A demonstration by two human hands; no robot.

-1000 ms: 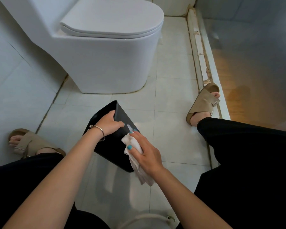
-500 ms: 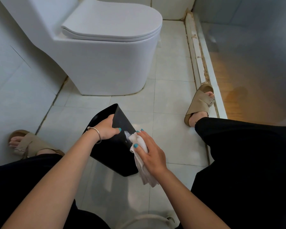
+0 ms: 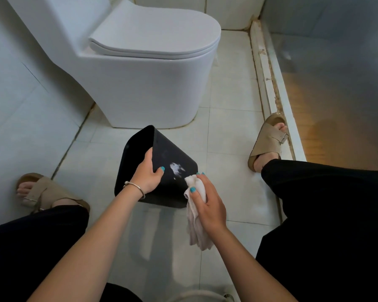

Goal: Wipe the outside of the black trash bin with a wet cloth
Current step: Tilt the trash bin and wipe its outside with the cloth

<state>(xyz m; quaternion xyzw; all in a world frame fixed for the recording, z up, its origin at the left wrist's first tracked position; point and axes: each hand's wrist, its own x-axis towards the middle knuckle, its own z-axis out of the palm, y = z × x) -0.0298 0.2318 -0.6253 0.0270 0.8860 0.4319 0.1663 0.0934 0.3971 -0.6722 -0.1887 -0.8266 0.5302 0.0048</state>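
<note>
The black trash bin (image 3: 162, 162) is tipped on its side over the pale tiled floor (image 3: 227, 149), just in front of the white toilet (image 3: 148, 83), its open mouth turned to the left and away. Its smooth, glossy side wall is marked by a small white smear (image 3: 176, 167). The rim is gripped by the left hand (image 3: 147, 175), thumb laid on the outer wall and fingers curled inside; a thin metal bracelet (image 3: 135, 186) is worn at that wrist. A crumpled white cloth (image 3: 194, 203) is pinched in the closed right hand (image 3: 207, 205), its bunched tip held against the bin's wall just below the smear, the rest hanging limp. Tapered walls and rounded corners are shown by the bin.
</note>
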